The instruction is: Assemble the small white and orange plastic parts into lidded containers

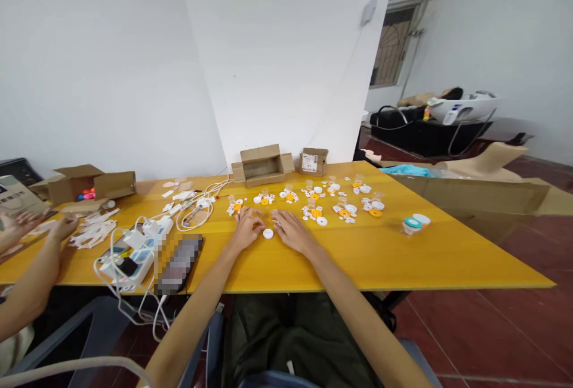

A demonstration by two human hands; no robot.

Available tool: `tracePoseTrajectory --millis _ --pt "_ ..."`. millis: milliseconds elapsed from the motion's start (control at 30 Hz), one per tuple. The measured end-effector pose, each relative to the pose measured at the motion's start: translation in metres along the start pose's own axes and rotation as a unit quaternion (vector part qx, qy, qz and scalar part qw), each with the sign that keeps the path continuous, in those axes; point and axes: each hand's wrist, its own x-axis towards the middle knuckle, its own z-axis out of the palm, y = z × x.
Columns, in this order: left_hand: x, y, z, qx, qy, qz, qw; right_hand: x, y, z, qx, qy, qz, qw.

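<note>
A small white round lid-like disc lies on the table between my two hands. My left hand rests just left of it, fingers bent but apart, near a cluster with an orange ring. On the other side, my right hand reaches over the tabletop with its fingers stretched out. Small white pieces show by its fingertips; I see nothing gripped. Beyond the hands are several groups of orange rings, white discs, small printed white pieces and clear cups.
A teal-lidded container stands at right. Two cardboard boxes are against the wall. Left are a phone, a power strip with cables, and a co-worker's arms near white strips and an open box.
</note>
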Motion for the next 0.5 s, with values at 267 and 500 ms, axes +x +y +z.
tracePoseTrajectory --millis 267,500 --pt "0.0002 -0.0031 0.0023 -0.012 0.023 0.006 1.000 0.0008 0.0061 0.0058 0.039 -0.016 -0.037 0.998" --pt "0.0014 -0.0024 0.0011 -0.043 0.024 -0.010 0.999 0.0000 0.0066 0.0018 0.050 0.019 -0.031 0.998"
